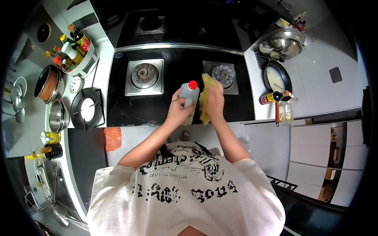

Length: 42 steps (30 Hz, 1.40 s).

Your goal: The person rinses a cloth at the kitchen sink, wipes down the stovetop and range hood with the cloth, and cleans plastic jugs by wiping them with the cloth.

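My left hand [181,110] is wrapped round a pale plastic bottle [191,96] with a red cap, held over the front of the black glass stove [122,106]. Just to its right, my right hand [214,103] grips a yellow-green cloth [204,103] that hangs down along the thumb side. Behind the cloth sits the right burner [224,74] on its square metal plate, partly covered by cloth and fingers. The left burner [144,75] lies farther left in full view. Whitish smears mark the glass near the stove's front edge.
Left of the stove stand a rack of sauce bottles [84,65], a black pan support [87,109] and several metal bowls [58,115]. On the right counter are a frying pan [286,84] with pale liquid, a dark sauce bottle [271,97] and a large metal wok [280,48].
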{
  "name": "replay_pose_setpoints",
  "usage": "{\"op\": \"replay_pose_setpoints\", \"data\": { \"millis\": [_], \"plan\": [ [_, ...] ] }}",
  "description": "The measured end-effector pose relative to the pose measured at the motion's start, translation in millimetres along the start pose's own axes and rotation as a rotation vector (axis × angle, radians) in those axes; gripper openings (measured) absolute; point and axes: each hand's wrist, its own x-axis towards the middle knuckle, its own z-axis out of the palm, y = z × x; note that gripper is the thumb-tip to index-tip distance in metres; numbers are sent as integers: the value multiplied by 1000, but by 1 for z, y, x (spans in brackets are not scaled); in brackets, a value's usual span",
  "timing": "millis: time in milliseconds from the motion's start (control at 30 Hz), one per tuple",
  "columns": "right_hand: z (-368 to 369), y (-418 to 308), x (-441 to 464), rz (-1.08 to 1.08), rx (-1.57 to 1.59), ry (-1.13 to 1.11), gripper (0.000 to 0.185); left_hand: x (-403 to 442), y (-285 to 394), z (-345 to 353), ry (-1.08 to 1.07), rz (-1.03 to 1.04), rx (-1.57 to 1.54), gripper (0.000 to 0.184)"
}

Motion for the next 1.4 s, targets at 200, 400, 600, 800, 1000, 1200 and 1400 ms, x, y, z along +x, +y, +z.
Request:
{"op": "replay_pose_setpoints", "data": {
  "millis": [200, 400, 600, 800, 1000, 1200, 1400],
  "plan": [
    [29, 13, 40, -144, -138, -686, 21, 1, 0, 0, -8, -36, -105, 21],
    [37, 31, 12, 99, 466, -264, 35, 2, -14, 6, 65, 81, -14, 17],
    [33, 55, -26, 765, 1230, 299, 55, 15, -16, -24, 12, -42, -217, 14],
    [90, 17, -35, 130, 107, -200, 46, 17, -12, -51, -36, -141, -443, 13],
    [95, 108, -168, 562, -14, -210, 45, 7, -12, -77, -49, -161, -646, 15],
    [-12, 28, -82, 927, 728, -40, 35, -20, 42, -111, -66, -41, -680, 17],
    [-106, -63, 35, 359, 1101, 139, 44, -31, 114, -113, -168, 145, -554, 21]
  ]
}}
